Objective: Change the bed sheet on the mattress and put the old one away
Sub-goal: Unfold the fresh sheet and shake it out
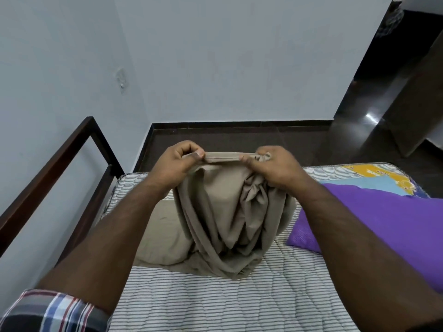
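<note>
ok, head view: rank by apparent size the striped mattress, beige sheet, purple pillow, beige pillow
1. striped quilted mattress
2. bunched beige fabric sheet; purple pillow looks similar, partly hidden, so unranked
3. beige pillow, partly covered

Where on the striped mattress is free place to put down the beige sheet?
Free: the near strip of the striped mattress, before the hanging beige sheet. Also the far left corner by the dark bed rail. Crowded: the beige pillow at left, the purple pillow at right.
</note>
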